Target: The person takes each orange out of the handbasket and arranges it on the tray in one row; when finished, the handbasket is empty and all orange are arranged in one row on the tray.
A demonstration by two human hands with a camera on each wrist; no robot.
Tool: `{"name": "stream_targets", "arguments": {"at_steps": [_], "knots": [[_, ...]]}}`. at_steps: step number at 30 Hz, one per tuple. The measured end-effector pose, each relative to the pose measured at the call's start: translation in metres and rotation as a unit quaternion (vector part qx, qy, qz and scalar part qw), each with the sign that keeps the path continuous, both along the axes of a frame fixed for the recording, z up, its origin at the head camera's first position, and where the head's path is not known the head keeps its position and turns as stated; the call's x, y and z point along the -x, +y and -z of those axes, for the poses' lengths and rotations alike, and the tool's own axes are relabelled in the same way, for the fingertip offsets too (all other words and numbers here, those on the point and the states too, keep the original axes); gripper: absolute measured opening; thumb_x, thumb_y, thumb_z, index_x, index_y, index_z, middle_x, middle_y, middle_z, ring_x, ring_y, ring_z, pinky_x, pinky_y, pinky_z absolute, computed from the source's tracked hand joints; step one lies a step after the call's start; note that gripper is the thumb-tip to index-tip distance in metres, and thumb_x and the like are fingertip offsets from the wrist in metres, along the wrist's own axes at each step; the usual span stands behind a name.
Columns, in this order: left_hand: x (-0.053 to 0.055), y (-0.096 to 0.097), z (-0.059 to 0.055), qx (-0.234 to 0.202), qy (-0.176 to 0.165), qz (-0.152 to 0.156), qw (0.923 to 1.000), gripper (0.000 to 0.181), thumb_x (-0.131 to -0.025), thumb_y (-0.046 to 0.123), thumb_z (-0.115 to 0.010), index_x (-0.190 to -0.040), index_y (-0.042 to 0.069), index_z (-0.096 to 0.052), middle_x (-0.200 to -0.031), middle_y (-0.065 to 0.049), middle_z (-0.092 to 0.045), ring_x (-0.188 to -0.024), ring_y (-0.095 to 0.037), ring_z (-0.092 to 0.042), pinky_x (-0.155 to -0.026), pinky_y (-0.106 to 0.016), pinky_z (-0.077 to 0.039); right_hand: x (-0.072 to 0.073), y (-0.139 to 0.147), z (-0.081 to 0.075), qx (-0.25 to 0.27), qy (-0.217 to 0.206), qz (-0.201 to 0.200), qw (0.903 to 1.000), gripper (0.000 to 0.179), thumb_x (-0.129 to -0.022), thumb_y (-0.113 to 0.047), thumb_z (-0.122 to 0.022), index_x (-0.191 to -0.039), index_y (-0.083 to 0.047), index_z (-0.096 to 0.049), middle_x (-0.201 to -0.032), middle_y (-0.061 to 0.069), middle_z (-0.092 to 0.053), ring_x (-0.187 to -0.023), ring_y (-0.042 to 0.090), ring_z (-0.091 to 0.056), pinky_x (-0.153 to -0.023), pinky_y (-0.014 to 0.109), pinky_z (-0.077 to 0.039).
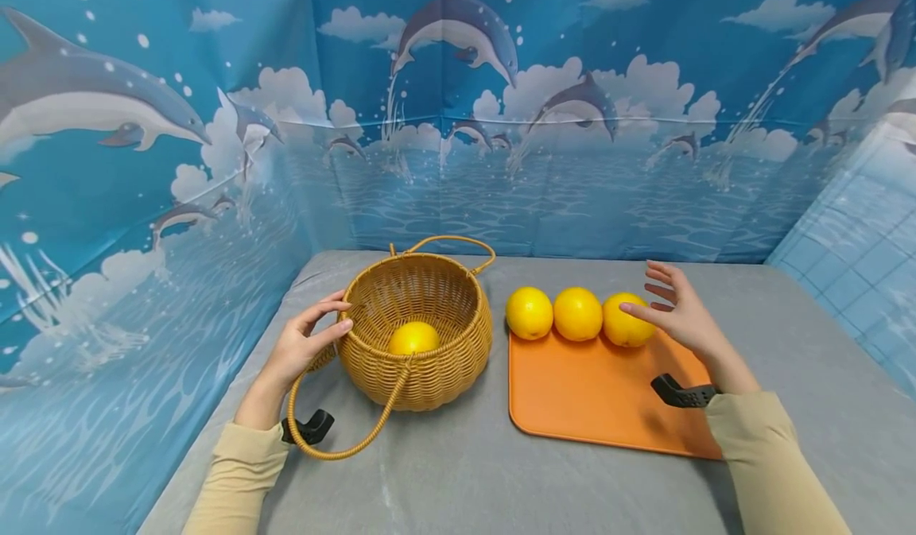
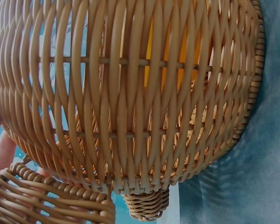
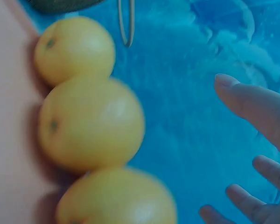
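Observation:
A round wicker basket [image 1: 422,380] stands on the grey surface with one orange [image 1: 413,338] inside. At its left rim, my left hand [image 1: 304,344] touches the wicker with fingertips and thumb. The left wrist view shows the woven side [image 2: 130,102] up close, with fingers partly hidden behind a wicker piece. My right hand [image 1: 680,312] hovers by the right end of a row of three oranges [image 1: 578,314], its fingers spread and holding nothing. In the right wrist view the thumb and fingers are apart from the oranges [image 3: 91,123].
An orange tray [image 1: 594,396] lies to the right of the basket, with the row of oranges along its far edge. One basket handle [image 1: 358,443] droops toward the front left; the other handle [image 1: 458,238] stands at the back. Dolphin-print curtains [image 1: 458,185] enclose the surface.

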State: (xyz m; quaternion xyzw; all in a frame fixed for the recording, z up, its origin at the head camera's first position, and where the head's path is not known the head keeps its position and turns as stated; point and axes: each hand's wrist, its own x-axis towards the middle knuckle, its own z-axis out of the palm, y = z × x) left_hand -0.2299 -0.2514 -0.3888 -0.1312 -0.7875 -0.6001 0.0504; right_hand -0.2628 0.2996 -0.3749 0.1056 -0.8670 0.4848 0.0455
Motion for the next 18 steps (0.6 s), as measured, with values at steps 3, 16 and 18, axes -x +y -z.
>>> {"name": "stream_targets", "arguments": {"at_steps": [3, 16, 18], "knots": [[0.000, 0.000, 0.000, -0.001, -0.001, 0.002, 1.0000, 0.041, -0.091, 0.019, -0.064, -0.123, -0.005, -0.055, -0.147, -0.008, -0.038, -0.140, -0.027, -0.017, -0.108, -0.058, -0.014, 0.005, -0.011, -0.016, 0.009, -0.002, -0.012, 0.9999, 0.088, -0.088, -0.024, -0.068, -0.150, -0.010, -0.008, -0.150, 0.025, -0.013, -0.132, 0.048, -0.023, -0.099, 0.064, -0.027], [0.001, 0.000, 0.000, -0.002, -0.003, 0.004, 1.0000, 0.039, -0.091, 0.020, -0.064, -0.122, -0.002, -0.056, -0.147, -0.009, -0.037, -0.140, -0.027, -0.017, -0.108, -0.058, -0.013, 0.031, -0.078, -0.074, -0.010, 0.014, -0.094, 0.9955, 0.079, -0.086, -0.028, -0.070, -0.147, -0.016, -0.022, -0.149, 0.012, -0.026, -0.134, 0.033, -0.030, -0.104, 0.053, -0.030], [0.001, 0.000, 0.000, -0.002, -0.003, 0.004, 1.0000, 0.039, -0.091, 0.019, -0.064, -0.122, -0.002, -0.056, -0.147, -0.009, -0.037, -0.140, -0.027, -0.017, -0.108, -0.058, -0.013, 0.036, -0.092, -0.080, -0.020, 0.017, -0.114, 0.9931, 0.078, -0.085, -0.028, -0.071, -0.146, -0.016, -0.025, -0.148, 0.011, -0.027, -0.133, 0.032, -0.031, -0.104, 0.051, -0.031]]}}
